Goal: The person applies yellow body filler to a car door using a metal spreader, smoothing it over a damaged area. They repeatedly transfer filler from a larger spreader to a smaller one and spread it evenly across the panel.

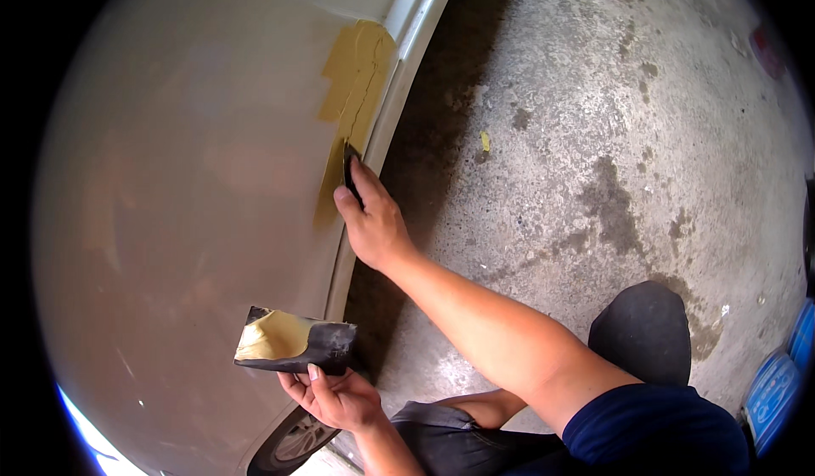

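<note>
My right hand [375, 219] is closed around a small black spreader [349, 167], its edge against the car's body panel [187, 162]. Under and beyond the spreader runs a patch of tan-yellow body filler [361, 73], with a thin, uneven dark line along it near the panel's lower edge. Nearer to me, my left hand [338, 398] grips a flat black board [329, 350] from below, thumb on its near edge. A thick, pale yellow smear of filler [276, 337] covers much of that board's face.
A pale sill [390, 107] borders the panel on the right. Stained concrete floor [543, 179] spreads beyond it, with a yellow scrap [485, 141] lying there. A car wheel [297, 442] shows below my left hand. Blue containers [774, 391] stand at the far right, past my knee [643, 332].
</note>
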A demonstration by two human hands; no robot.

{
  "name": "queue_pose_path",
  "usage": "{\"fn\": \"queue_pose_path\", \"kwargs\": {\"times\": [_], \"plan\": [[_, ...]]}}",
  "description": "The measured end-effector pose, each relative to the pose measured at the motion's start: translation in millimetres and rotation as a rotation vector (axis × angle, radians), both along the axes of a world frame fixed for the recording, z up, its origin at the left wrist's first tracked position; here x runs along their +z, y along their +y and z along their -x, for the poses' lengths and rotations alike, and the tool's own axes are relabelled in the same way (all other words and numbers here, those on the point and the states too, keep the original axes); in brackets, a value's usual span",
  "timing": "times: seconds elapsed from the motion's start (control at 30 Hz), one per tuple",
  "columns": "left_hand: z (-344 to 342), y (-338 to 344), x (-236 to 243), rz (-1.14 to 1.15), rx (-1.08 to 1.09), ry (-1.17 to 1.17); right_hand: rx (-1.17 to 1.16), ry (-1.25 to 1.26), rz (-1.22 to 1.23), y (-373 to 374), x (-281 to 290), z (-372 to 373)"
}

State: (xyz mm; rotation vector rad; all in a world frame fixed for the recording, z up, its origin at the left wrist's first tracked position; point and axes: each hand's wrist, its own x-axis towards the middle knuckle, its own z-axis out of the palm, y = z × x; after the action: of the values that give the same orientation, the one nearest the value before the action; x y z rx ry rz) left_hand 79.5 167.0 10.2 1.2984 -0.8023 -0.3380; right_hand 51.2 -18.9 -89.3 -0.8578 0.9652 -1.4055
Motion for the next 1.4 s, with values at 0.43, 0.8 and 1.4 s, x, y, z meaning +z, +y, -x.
{"fn": "queue_pose_path", "kwargs": {"times": [0.43, 0.8, 1.4], "plan": [[18, -8, 27, -0.034, -0.177, 0.517, 0.884, -0.585, 0.399, 73, 35, 108], [42, -33, 55, 0.162, -0.23, 0.518, 0.627, -0.605, -0.081, 49, 47, 184], [113, -54, 95, 0.001, -0.519, -0.682, 0.666, -0.299, 0.234, 4, 71, 249]]}}
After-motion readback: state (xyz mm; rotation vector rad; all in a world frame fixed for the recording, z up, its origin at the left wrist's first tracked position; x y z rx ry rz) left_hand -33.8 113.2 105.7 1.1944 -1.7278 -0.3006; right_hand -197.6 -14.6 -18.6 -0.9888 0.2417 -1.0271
